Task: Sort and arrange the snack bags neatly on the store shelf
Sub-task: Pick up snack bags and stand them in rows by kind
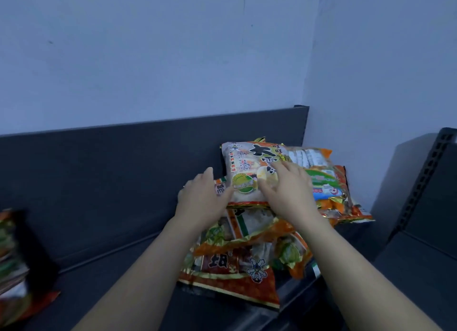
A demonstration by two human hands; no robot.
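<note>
While the top bag [249, 167] lies on the pile [235, 264] at the shelf's [111, 269] right end, my left hand [200, 202] touches its left edge and my right hand [289, 194] rests flat on top, fingers straight, clamping nothing. It looks light, puffy and slippery, with brittle contents, so I'd hold its 2 side edges gently.

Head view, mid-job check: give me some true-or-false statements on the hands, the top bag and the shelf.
1. The left hand and right hand both touch the pale top bag. True.
2. The top bag stands upright on its edge. False: it lies on the pile of bags.
3. The pile sits toward the right end of the shelf, near the wall corner. True.
4. The shelf's left part holds no bags. False: another stack of bags sits at the left edge.
</note>
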